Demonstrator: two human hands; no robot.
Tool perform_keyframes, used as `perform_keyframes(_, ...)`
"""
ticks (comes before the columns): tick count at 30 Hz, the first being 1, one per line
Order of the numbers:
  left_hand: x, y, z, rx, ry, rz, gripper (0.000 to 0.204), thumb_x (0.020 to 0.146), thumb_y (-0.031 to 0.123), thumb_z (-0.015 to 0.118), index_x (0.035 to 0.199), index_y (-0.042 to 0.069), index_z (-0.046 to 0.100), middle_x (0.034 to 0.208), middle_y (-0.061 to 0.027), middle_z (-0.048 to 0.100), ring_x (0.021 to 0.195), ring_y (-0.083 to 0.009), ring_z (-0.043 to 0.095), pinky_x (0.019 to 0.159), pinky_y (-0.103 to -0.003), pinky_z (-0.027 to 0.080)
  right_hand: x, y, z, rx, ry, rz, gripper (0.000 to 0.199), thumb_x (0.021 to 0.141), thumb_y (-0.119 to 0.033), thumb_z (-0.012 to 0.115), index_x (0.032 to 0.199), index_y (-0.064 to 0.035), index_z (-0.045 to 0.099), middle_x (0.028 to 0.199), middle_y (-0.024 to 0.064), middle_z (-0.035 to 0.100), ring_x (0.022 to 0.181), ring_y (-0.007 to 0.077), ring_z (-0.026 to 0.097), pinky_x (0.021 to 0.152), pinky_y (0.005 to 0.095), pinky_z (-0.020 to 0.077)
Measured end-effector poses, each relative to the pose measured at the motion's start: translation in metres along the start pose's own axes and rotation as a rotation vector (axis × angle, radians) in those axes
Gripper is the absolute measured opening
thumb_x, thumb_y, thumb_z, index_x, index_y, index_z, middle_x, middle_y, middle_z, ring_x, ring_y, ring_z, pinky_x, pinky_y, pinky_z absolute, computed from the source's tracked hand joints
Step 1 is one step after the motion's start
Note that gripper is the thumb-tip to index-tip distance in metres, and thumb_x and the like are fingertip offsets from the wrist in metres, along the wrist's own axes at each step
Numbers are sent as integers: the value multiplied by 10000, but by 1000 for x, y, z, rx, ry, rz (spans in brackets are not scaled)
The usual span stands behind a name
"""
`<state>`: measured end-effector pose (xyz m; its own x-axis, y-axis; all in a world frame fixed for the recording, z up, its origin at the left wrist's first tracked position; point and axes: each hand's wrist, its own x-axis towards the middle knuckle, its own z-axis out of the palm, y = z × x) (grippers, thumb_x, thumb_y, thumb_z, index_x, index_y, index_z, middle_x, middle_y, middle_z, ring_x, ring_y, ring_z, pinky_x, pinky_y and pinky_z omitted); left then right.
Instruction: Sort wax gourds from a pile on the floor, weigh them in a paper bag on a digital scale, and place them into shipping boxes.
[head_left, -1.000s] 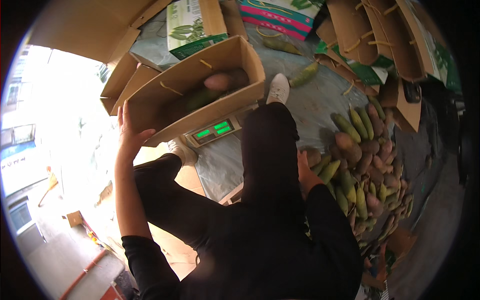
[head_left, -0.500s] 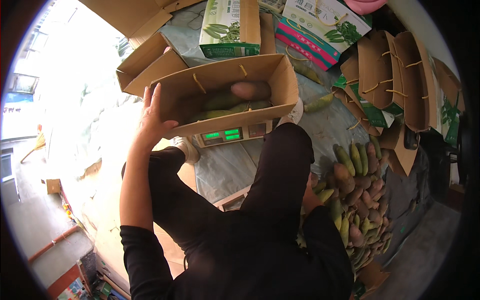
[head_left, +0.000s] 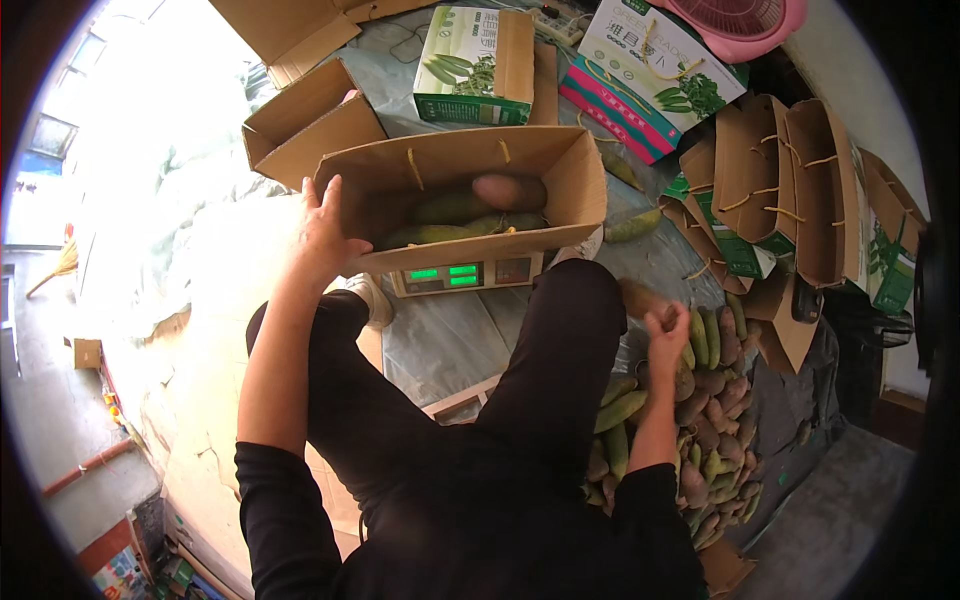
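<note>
An open cardboard gift box (head_left: 585, 185) with yellow cord handles rests on a digital scale (head_left: 515, 272) whose green display is lit. Several radishes lie inside, long green ones (head_left: 425, 234) and a brownish one (head_left: 500, 190). My left hand (head_left: 325, 240) grips the box's left end, fingers up the side and thumb by the front rim. Beyond my right knee, my right hand (head_left: 668, 338) is closed round the lower end of a brown radish (head_left: 640, 298), slightly blurred. Just below it spreads a pile of green and brown radishes (head_left: 715, 440).
Empty open boxes (head_left: 820, 200) stand in a row at the right. Printed boxes (head_left: 475, 65) and a pink basket-like thing (head_left: 750, 25) are at the far side. Another open box (head_left: 315, 120) touches the far left. Loose radishes (head_left: 632, 227) lie on the plastic sheet (head_left: 440, 345).
My right hand has come up from the pile, forward past my knee, with a brown radish in it. My left hand stays on the box. The whole view has shifted slightly.
</note>
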<state>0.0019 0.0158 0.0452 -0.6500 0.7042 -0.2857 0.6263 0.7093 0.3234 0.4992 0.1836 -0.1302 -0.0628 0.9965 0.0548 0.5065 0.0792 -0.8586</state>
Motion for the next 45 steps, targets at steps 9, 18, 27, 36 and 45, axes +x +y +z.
perform_keyframes(9, 5, 5, 3, 69, -21, 42, 979, 588, 142, 819, 1398, 92, 272, 1442, -308, 113, 1274, -420, 327, 1029, -390, 354, 56, -240, -11, 422, -4, -236, 452, 770, -14, 662, 1173, -5, 458, 1125, 63, 508, 1042, 159, 501, 896, 291, 410)
perform_keyframes(18, 3, 3, -1, 73, 6, 71, 958, 586, 147, 817, 1385, 69, 294, 1431, -319, 139, 1244, -417, 374, 1005, -392, 383, 61, -277, 169, -17, -466, -392, 524, 619, -330, 785, 991, -48, 547, 926, 143, 616, 839, 263, 605, 739, 353, 475)
perform_keyframes(27, 9, -7, 9, 121, 57, 105, 913, 611, 200, 810, 1373, 88, 320, 1444, -264, 177, 1164, -407, 470, 936, -407, 440, 73, -275, 207, -417, -789, -268, 322, 738, -327, 644, 876, -36, 650, 856, 135, 667, 846, 309, 632, 767, 377, 492)
perform_keyframes(36, 15, -10, 10, 70, 97, 162, 859, 655, 167, 776, 1377, 92, 316, 1431, -297, 182, 1191, -427, 434, 959, -421, 417, 92, -246, 113, 56, -699, -177, 257, 830, -146, 608, 1037, 7, 601, 879, 46, 625, 803, 96, 581, 718, 242, 464)
perform_keyframes(45, 11, -11, 9, 78, 71, 121, 860, 651, 155, 776, 1377, 107, 316, 1434, -288, 180, 1242, -426, 372, 983, -419, 397, 92, -292, 189, -442, -980, -498, 301, 786, -180, 629, 1038, -17, 606, 971, 151, 643, 923, 266, 615, 789, 344, 481)
